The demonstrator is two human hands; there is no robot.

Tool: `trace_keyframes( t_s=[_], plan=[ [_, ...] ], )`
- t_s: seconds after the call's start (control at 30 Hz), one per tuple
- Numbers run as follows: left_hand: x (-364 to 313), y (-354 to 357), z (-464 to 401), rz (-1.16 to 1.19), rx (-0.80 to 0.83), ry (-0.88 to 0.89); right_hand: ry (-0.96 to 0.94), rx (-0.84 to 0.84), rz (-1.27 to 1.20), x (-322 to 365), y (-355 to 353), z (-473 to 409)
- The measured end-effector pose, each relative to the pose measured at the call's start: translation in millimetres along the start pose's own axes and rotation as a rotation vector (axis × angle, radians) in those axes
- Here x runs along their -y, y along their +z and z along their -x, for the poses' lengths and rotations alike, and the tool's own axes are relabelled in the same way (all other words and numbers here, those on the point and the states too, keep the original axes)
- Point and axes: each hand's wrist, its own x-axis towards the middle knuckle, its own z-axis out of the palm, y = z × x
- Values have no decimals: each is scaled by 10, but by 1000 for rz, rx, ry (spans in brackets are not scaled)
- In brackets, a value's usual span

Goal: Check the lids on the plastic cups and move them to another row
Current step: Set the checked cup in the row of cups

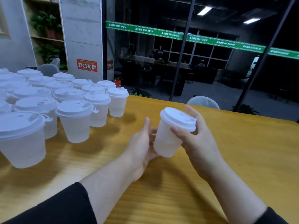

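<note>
Between the fingers (pixel 191 113) sits a cup (pixel 166 139) of frosted, translucent plastic — matt and smooth — under an opaque white plastic lid (pixel 178 118) with a faint sheen. Below the fingers, the table (pixel 242 151) is yellow wood — visibly grained, satin-finished.

Office: glass partition (pixel 178 62), long wooden table (pixel 242 143), chairs (pixel 203 102).

Lidded translucent cup (pixel 168 138) tilted, above table.

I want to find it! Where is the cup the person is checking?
In the head view, the cup is tilted above the wooden table, centre-right, held between the left hand and right hand.
</note>
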Motion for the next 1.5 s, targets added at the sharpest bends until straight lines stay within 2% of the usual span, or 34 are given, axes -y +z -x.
trace_keyframes(
  t_s=[0.1,0.2,0.3,0.47,0.57,0.77,0.97,1.1,1.27,1.37,1.5],
  plan=[
    [-30,57,106,271,125,-77,-26,-19,-101,38,91,-5],
    [-65,93,145,413,95,-108,-19,31,-70,50,98,13],
    [-108,93,158,340,42,-193,-44,55,52,115,-47,9],
    [-84,93,194,168,59,-294,-150,269,390,279,-219,93],
    [-59,128,197,156,14,-259,-167,259,415,310,-213,112],
    [-60,223,208,238,-150,-97,-189,75,368,286,-106,89],
    [-72,148,228,130,19,-281,-157,167,416,310,-182,146],
    [-65,202,201,206,-64,-173,-174,96,367,287,-160,129],
    [-63,209,205,197,-75,22,-190,-20,287,230,-145,100],
    [-50,194,200,193,-96,48,-165,-34,327,180,-135,91],
    [-181,148,260,74,-184,136,-121,-10,337,233,-99,192]
  ],
)
